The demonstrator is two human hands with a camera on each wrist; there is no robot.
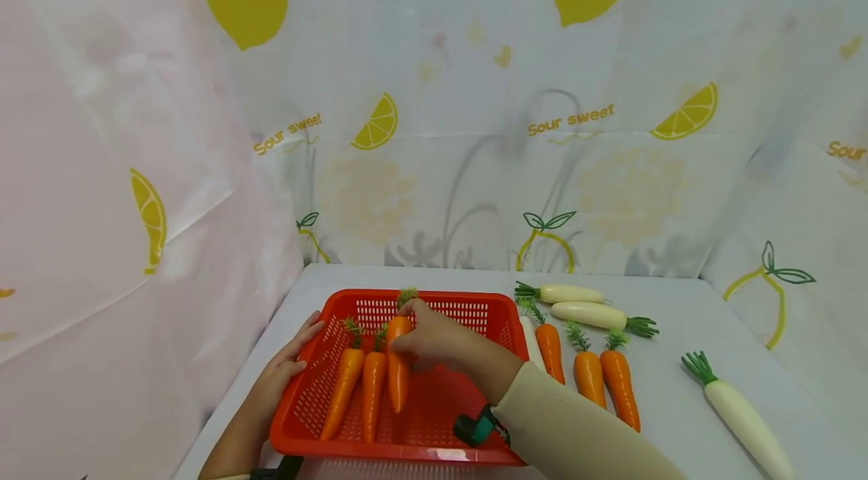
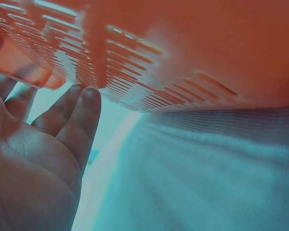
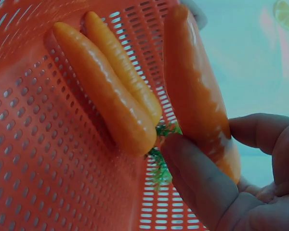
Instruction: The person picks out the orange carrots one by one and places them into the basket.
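In the head view the right hand (image 1: 430,337) pinches a carrot (image 1: 398,371) near its leafy top, above the inside of a red basket (image 1: 447,453). Two other carrots (image 1: 343,389) (image 1: 373,391) lie in the basket to its left. The right wrist view shows the held carrot (image 3: 195,82) between the thumb and fingers of the right hand (image 3: 231,192), beside the two lying carrots (image 3: 103,89). Against the basket's left rim rests the left hand (image 1: 278,374); in the left wrist view that hand (image 2: 43,139) has its fingers extended at the perforated basket wall (image 2: 135,57).
Right of the basket on the white table (image 1: 685,307) lie three carrots (image 1: 550,350) (image 1: 589,378) (image 1: 620,389) and several white radishes (image 1: 570,294) (image 1: 588,313) (image 1: 746,423), one partly hidden at the basket's right side. A lemon-print curtain (image 1: 441,186) hangs behind.
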